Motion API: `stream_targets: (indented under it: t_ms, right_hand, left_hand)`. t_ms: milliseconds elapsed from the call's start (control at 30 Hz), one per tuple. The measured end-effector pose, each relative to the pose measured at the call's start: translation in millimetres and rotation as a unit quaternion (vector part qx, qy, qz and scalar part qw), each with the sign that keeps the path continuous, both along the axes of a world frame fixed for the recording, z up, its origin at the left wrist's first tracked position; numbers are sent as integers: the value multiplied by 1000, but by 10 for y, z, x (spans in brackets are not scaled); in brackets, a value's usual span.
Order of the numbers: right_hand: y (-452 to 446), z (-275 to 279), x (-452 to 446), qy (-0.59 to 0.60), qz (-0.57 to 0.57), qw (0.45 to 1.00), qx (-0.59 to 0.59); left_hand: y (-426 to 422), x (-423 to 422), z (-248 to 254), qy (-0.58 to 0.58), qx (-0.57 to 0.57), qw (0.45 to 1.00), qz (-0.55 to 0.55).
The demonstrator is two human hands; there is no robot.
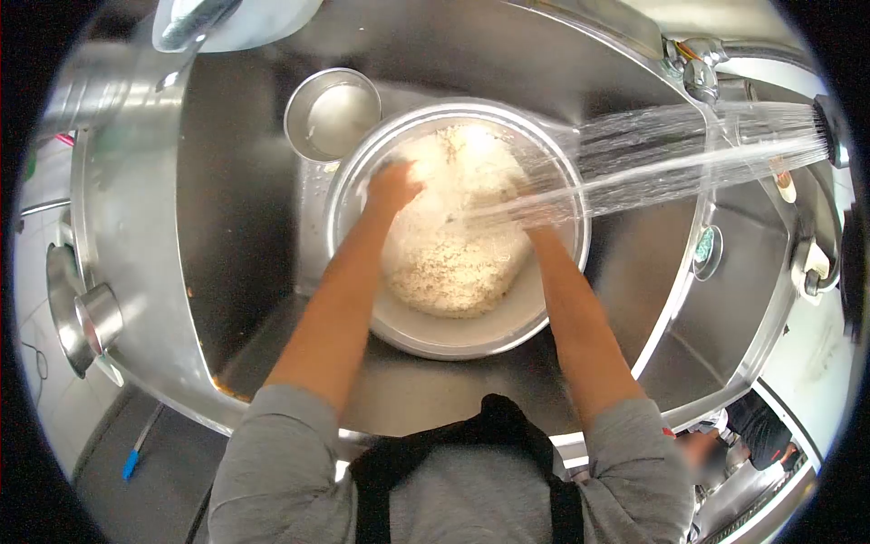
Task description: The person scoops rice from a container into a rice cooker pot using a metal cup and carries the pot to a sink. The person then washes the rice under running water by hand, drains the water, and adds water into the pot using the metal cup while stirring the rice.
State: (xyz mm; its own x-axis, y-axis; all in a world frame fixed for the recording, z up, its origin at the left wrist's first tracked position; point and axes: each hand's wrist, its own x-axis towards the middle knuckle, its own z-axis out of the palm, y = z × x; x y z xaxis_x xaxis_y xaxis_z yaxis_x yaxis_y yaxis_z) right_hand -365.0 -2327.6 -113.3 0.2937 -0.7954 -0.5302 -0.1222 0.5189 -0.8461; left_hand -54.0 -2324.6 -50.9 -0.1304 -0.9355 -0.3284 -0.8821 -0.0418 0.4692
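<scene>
Left hand (395, 187) at ten o'clock, right hand (533, 212) at three, inside metal bowl (441, 348); steel sink (240, 181); can't tell either grip.

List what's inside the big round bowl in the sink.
The bowl holds a pale, grainy mass, with water spray falling in. The left hand and right hand reach in, fingers indistinct. The mass covers the bottom's middle.

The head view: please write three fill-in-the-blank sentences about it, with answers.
1. From the spray head, ____ streams toward the large bowl.
2. Both hands are inside this bowl, which stands in a metal ____.
3. The person's sleeves are coloured ____.

Missing words: water; sink; grey.
</scene>
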Motion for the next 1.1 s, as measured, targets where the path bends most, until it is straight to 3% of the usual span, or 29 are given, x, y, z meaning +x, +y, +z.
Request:
stream_targets:
  t_ms: [100, 167, 233, 267, 300, 333, 367, 400, 433, 467, 500, 533, 567, 600, 667, 733, 767, 800, 867, 933, 967, 1000, 1033, 1067, 1100]
  right_hand:
    - [968, -40, -147, 96, 32, 995, 5]
    - [1410, -43, -189, 159, 54, 986, 15]
    - [1339, 388, 628, 208, -190, 920, 272]
    - [1280, 553, 841, 207, -190, 920, 274]
    - [1211, 683, 991, 55, -248, 931, 262]
    - [1153, 728, 1038, -98, -299, 918, 243]
    - [1025, 601, 1019, -96, -299, 918, 243]
    - [825, 329, 992, -36, -261, 954, 141]
    - [639, 61, 974, 24, -217, 975, 36]
    - [472, 279, 1005, 92, -148, 984, -28]
    - [293, 530, 1044, 162, -86, 978, -96]
    - [128, 850, 1045, 203, -44, 972, -111]
    - [-42, 1179, 1047, 242, -3, 962, -127]
    - [-79, 1059, 869, 315, 72, 930, -178]
    - [-115, 688, 437, 442, 221, 826, -270]
    - [-100, 470, 216, 541, 358, 680, -342]
    - [17, 606, 175, 521, 334, 726, -299]
    - [207, 769, 126, 500, 309, 768, -255]
    - [472, 908, 217, 512, 306, 801, 45]
    - [972, 582, 176, 376, 156, 899, 159]
    - [1187, 429, 247, 240, 16, 939, 244]
    - [1358, 378, 363, 103, -121, 931, 330]
    - [1264, 644, 587, 100, -122, 931, 330]
    - [1148, 923, 784, -22, -171, 913, 369]
    - [1063, 1152, 900, -142, -216, 878, 402]
  left_hand:
    - [523, 70, 267, 85, 141, 969, 184]
    - [795, -54, 525, 256, 268, 885, 282]
    - [1000, -361, 604, 354, 280, 806, 384]
    - [1069, -559, 527, 381, 262, 780, 423]
    - [1200, -738, 113, 354, 233, 822, 381]
    - [1109, -769, 45, 342, 219, 840, 360]
    - [1012, -800, -9, 329, 204, 858, 338]
    - [566, -705, 256, 333, 278, 887, 159]
    - [359, -750, 365, 283, 279, 911, 106]
    - [153, -794, 473, 232, 277, 931, 52]
    - [80, -961, 476, 135, 207, 960, 129]
    - [1, -922, 439, 137, 207, 960, 129]
    - [-97, -834, 393, 47, 38, 997, 43]
    - [-191, -730, 376, -44, -135, 989, -43]
    - [-253, -382, 376, -48, -100, 988, -112]
    - [-122, -103, 211, -51, 2, 999, -11]
    - [-38, -48, 351, -82, 99, 991, 29]
    - [136, -7, 337, -83, 99, 991, 30]
    - [586, 94, -41, -23, 65, 989, 129]
    - [935, 98, -106, 148, 271, 912, 271]
    - [1055, 5, 0, 276, 361, 834, 313]
    - [1132, -144, 175, 395, 438, 731, 344]
    - [1155, -329, 485, 365, 396, 769, 345]
    - [1133, -499, 698, 335, 352, 803, 344]
    - [1080, -592, 675, 336, 353, 803, 342]
